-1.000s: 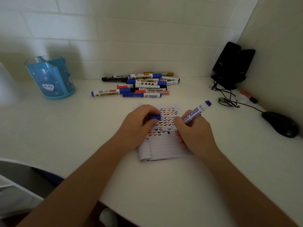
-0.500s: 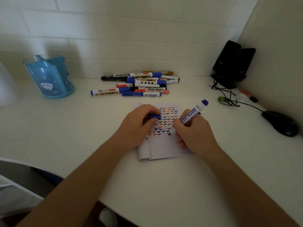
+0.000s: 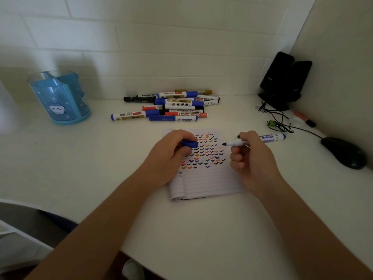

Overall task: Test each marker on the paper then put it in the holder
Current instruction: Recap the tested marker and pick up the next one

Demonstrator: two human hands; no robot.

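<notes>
Risk: right hand (image 3: 252,158) grips uncapped marker (image 3: 270,137) & left hand (image 3: 171,156) pinches its cap (image 3: 189,143), so misaligned recapping cld stain skin or smear paper (image 3: 210,178).

bare left hand (image 3: 168,158) | bare right hand (image 3: 254,161) | left forearm (image 3: 96,223), right forearm (image 3: 302,219) behind the fingers: bare to frame edge

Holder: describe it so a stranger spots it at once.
Start at the white desk by the tiled wall. The holder stands far left, apart from the marker pile. It alone is a blue see-through tub bearing a white cat.
</notes>
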